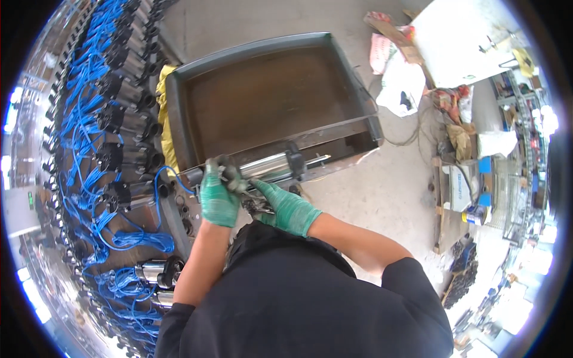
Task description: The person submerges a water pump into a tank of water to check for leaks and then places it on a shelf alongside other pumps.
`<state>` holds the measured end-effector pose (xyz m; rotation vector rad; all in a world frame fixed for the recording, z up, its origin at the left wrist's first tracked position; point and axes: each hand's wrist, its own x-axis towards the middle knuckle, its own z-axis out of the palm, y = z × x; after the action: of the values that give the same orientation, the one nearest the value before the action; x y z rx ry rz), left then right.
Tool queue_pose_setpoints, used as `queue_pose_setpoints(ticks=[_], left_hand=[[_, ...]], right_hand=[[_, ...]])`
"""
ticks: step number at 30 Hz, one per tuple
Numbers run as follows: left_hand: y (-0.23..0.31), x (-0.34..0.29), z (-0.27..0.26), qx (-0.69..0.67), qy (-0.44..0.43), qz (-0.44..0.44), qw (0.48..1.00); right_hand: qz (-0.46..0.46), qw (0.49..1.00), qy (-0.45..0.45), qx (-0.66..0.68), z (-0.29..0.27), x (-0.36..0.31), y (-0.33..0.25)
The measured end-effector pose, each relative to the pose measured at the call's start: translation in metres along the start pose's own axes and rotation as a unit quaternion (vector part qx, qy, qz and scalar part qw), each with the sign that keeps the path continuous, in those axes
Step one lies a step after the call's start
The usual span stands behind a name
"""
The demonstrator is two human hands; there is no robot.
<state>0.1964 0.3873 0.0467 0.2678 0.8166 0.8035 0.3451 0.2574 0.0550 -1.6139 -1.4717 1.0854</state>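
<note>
A pump-like motor unit [267, 167] with a shiny steel cylinder lies crosswise at the near edge of the water tank [174, 113]. Its right end is a black cap [295, 161], and a thin shaft sticks out beyond. My left hand [216, 196], in a green knit glove, is closed round the grey cast fitting [230, 173] at the unit's left end. Close under the cylinder is my right hand [292, 209], gloved alike, its fingers curled toward a dark, shiny piece [258, 204] that I cannot make out. A blue cable [170, 170] runs in from the left toward the unit.
Left of me stand rows of similar steel-and-black units [128, 119] with bundled blue cables [143, 240]. Brownish water fills the tank; yellow sheeting [165, 119] hangs at its left side. To the right are white sacks [401, 86], a white board [459, 42] and a boxed pallet [456, 191].
</note>
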Motion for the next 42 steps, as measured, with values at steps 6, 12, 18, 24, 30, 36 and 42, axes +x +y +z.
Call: queue_pose_setpoints(ticks=[6,12,18,24,30,36,42], left_hand=[[-0.060,-0.001,0.051,0.279,-0.117,0.021,0.953],[-0.036,-0.005,0.020,0.366,-0.135,-0.035,0.920],[-0.029,-0.018,-0.019,0.349,-0.053,0.069,0.933],[-0.020,-0.041,-0.062,0.379,0.050,0.125,0.916],[0.001,-0.063,-0.113,0.426,0.156,0.168,0.875],[0.057,-0.040,-0.130,0.780,0.202,0.249,0.538],[0.102,0.015,-0.130,0.967,-0.065,0.164,0.183]], right_hand=[[0.078,0.930,0.079,-0.350,-0.116,-0.109,0.040],[0.330,0.772,0.217,-0.498,-0.279,-0.207,0.038],[0.386,0.860,0.162,-0.290,-0.288,-0.158,0.146],[0.309,0.886,0.256,-0.231,-0.237,-0.106,0.309],[0.239,0.899,0.336,-0.146,-0.222,-0.100,0.334],[0.205,0.901,0.278,-0.261,-0.206,-0.064,0.218],[-0.021,0.968,0.050,-0.245,-0.100,0.021,0.049]])
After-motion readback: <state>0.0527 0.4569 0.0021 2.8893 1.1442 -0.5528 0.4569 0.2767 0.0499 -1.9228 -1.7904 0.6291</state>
